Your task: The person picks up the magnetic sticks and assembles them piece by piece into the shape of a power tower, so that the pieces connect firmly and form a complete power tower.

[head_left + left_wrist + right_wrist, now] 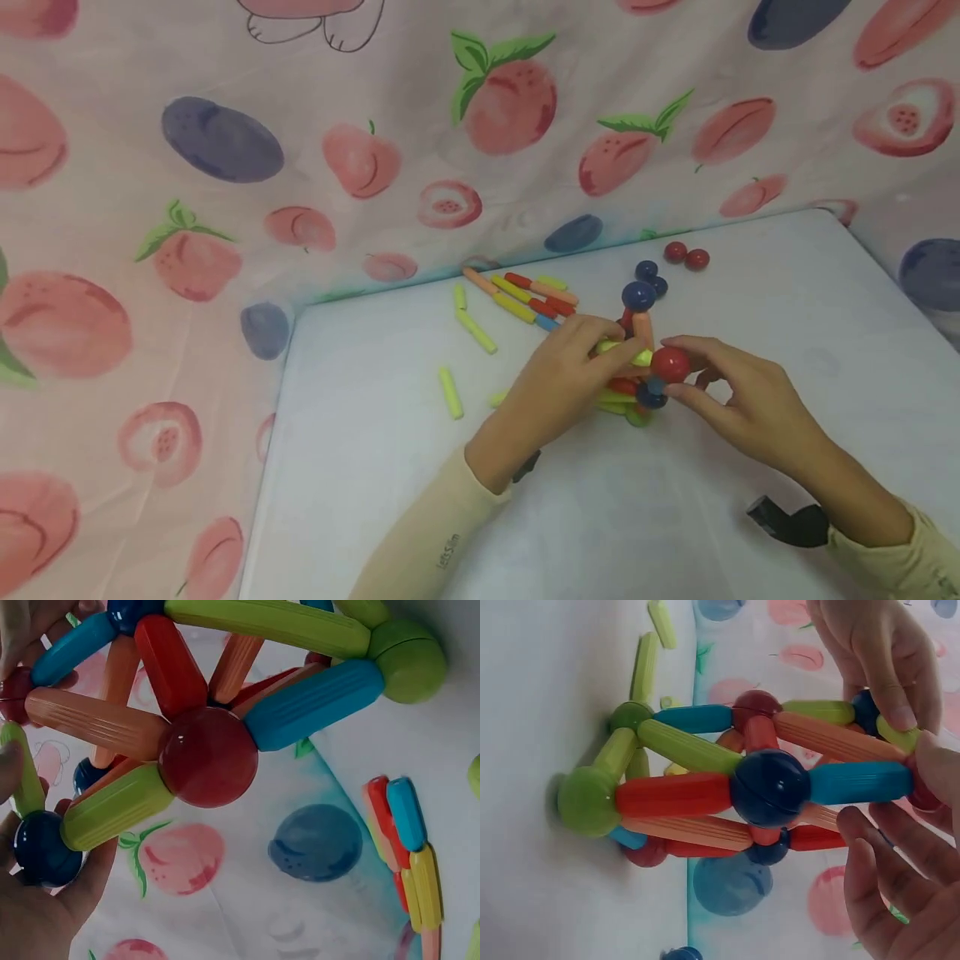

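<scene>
A framework of coloured rods and balls stands on the table, with green balls (589,801) at its base and a dark blue ball (770,787) midway up. At its upper end, my right hand (757,400) pinches a red ball (670,364) between thumb and fingers. My left hand (558,379) grips a yellow-green rod (641,357) whose end meets that red ball. In the left wrist view, the rod's other end is at a dark blue ball (49,847) beside the left fingers. A blue rod (861,782) joins the held red ball from below.
Loose yellow-green rods (451,392) lie left of the framework. Behind the left hand is a cluster of yellow, red, orange and blue rods (513,307). Two red balls (697,259) and several dark blue balls (647,270) sit farther back. A fruit-patterned cloth (420,100) borders the white table (360,500).
</scene>
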Motion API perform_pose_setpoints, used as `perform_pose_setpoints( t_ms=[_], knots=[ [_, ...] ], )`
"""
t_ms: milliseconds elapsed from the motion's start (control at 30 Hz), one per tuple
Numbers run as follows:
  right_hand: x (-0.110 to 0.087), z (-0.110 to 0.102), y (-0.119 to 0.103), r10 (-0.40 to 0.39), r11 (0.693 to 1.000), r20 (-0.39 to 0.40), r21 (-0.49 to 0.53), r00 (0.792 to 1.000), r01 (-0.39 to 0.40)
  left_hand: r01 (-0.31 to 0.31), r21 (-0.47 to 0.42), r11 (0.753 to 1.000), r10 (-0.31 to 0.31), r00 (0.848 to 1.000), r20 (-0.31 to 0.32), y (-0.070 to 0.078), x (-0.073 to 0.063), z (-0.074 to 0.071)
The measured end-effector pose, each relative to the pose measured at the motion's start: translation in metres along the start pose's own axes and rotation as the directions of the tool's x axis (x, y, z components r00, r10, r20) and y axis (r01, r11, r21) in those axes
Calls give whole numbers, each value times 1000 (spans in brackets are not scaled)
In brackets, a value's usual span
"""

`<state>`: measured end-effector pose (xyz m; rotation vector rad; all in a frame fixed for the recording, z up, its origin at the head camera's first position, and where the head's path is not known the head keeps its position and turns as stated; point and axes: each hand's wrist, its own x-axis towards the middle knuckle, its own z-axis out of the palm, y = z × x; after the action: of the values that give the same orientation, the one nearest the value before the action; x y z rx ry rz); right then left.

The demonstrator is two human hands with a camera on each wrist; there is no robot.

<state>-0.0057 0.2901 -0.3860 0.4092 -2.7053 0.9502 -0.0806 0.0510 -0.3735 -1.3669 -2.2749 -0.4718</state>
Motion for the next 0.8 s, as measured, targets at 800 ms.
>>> perform_pose_setpoints(
  t_ms=[800],
  knots=[
    [2, -8, 20, -72, 992, 86, 111, 994, 62, 266, -125, 956, -278, 956, -94, 39, -10, 8]
  ],
)
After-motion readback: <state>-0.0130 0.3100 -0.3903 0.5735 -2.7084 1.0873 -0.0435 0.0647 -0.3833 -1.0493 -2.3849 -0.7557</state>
